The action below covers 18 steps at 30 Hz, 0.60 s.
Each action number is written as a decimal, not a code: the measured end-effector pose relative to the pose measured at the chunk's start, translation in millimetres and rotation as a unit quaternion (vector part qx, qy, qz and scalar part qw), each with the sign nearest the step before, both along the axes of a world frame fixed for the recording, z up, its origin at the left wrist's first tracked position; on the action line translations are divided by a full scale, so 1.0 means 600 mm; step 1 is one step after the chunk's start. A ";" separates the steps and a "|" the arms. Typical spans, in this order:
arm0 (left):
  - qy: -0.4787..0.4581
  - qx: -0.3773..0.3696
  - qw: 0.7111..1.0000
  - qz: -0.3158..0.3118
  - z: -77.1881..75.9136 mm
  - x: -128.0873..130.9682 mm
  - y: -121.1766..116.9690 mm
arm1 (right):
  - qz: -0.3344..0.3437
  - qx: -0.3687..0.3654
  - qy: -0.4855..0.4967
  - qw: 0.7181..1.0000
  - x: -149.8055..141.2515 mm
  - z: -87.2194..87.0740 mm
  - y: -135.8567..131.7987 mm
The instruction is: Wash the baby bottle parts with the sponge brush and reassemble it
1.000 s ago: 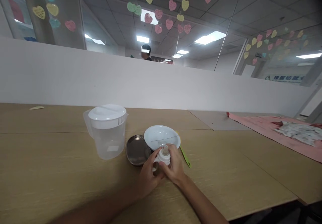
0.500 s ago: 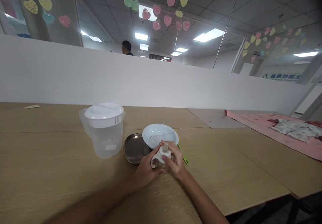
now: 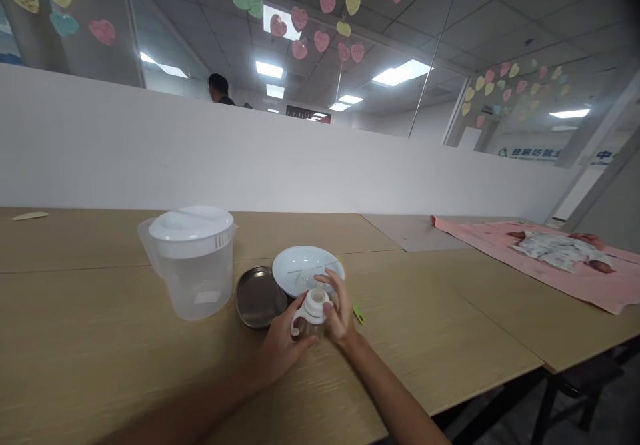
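Observation:
Between my hands, in front of the bowl, is a clear baby bottle point(image 3: 316, 306) with a white collar, a side handle and a teat on top. My left hand point(image 3: 281, 343) wraps round the bottle from the left, below the handle. On the other side, my right hand point(image 3: 342, 317) grips the collar, its thumb against the white part and its forefinger raised near the teat. Just beyond stands a white bowl point(image 3: 286, 270) with something clear in it. A metal tray point(image 3: 256, 301) lies left of the bowl, and a green handle end point(image 3: 359, 314) shows on its right.
A clear pitcher with a white lid point(image 3: 197, 265) stands left of the tray on the wooden table point(image 3: 115, 351). At right, a doll in patterned clothes point(image 3: 560, 251) lies on a pink cloth point(image 3: 465, 239). A low white partition point(image 3: 225, 158) runs behind the table.
The view has swung right, shifting everything leftward. My right hand's fingers have lifted and spread at the bottle's top; my left hand keeps its hold.

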<state>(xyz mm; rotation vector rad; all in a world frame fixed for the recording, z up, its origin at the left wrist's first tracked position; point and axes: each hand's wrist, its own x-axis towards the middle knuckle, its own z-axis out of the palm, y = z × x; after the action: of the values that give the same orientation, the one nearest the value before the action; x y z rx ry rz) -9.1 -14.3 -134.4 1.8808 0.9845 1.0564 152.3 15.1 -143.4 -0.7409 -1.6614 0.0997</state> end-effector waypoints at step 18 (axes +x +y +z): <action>-0.025 -0.012 1.000 0.004 0.005 0.000 -0.009 | 0.147 -0.212 0.159 0.953 -0.008 0.042 -0.008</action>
<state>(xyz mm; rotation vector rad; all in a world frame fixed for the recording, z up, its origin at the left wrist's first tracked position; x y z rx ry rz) -8.8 -19.5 -131.5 1.8235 0.9734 1.0867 147.8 10.1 -118.5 -0.7428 -1.4401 0.7697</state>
